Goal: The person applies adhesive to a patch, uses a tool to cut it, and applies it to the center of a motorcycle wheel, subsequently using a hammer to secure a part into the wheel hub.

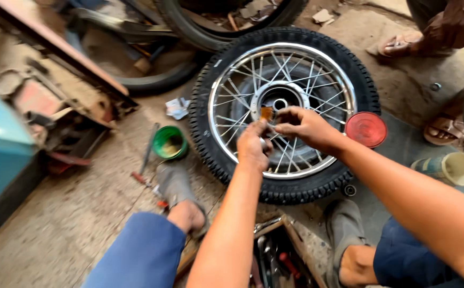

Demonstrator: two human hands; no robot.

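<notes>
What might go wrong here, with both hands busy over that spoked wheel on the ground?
The small orange piece pinched between the left hand and right hand could slip and drop among the spokes. The green tub sits close to the person's sandalled foot and might get kicked over.

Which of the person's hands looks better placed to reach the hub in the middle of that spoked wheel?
Probably the right hand: its fingers lie just below the hub of the wheel, beside a small orange piece. The left hand sits lower, over the spokes, closed around something I cannot make out.
</notes>
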